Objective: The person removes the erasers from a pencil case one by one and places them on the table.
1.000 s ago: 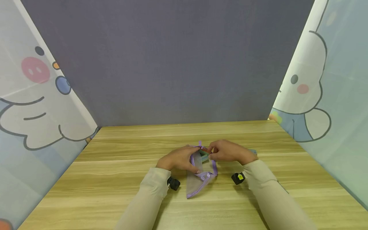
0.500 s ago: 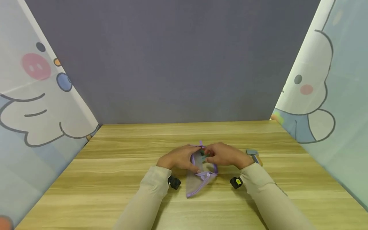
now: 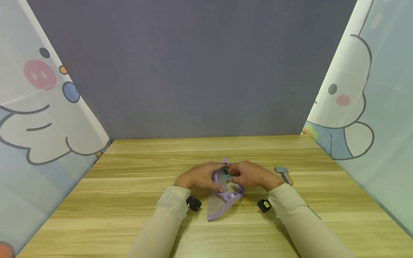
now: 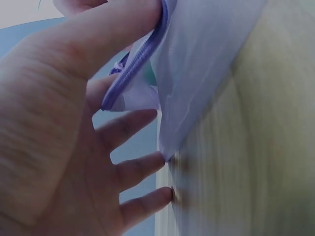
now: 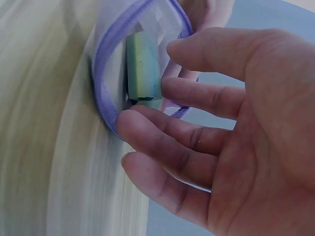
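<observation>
A see-through mesh pouch (image 3: 217,206) with purple trim lies on the table under both hands, its mouth spread wide. My left hand (image 3: 201,176) stretches the mouth, thumb against the purple rim and the other fingers fanned out. At the opening, my right hand (image 3: 253,174) has its fingers loosely bent. Inside the pouch is a small green-blue block with a yellow stripe (image 5: 143,66), seen in the right wrist view. The right index fingertip lies at its edge; no pinch on it shows. What lies deeper in the pouch is hidden.
To the right of the right hand lie a grey-blue block (image 3: 281,170) and a blue-and-yellow block (image 3: 287,178). A thin dark object (image 3: 313,211) shows beside the right sleeve. Behind the wooden table (image 3: 155,154) stands a dark grey panel (image 3: 200,71).
My right hand has shifted slightly left and down at the pouch mouth, and the blocks by its wrist have come into fuller view. The left hand keeps its place on the rim.
</observation>
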A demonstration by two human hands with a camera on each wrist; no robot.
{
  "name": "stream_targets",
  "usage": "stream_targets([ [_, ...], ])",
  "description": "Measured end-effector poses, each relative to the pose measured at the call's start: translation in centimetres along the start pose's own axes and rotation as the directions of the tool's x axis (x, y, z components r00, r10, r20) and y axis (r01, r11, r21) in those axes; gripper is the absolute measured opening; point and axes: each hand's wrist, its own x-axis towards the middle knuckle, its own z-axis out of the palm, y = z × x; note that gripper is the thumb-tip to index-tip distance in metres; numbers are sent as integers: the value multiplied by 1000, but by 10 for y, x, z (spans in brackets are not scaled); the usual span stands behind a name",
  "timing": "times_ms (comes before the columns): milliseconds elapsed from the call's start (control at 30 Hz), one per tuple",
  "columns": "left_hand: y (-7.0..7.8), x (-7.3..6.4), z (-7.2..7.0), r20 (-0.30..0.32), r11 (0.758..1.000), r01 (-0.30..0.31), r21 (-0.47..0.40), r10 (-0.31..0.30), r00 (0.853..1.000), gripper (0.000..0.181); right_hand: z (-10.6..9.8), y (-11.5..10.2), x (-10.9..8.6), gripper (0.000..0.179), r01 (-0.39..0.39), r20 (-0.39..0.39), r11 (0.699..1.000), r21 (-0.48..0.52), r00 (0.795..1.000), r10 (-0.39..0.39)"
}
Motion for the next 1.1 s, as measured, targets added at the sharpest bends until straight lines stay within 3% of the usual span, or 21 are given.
stream_targets([
  [300,-10,-2,0,-38,981,-62,-182,56,998,91,3,5,-2,32,-21,-8,999,27,1000,21],
  [400,-13,-1,1,-34,972,-57,-229,50,998,92,3,7,-2,31,-24,-8,999,40,1000,24],
  [700,-10,-1,-1,2,989,1,-151,0,1000,91,0,11,-3,14,-11,-46,1000,-2,999,11],
  [1100,-10,-4,-1,8,993,14,-114,-13,1000,92,2,6,1,27,3,-19,1000,-12,1000,-3],
])
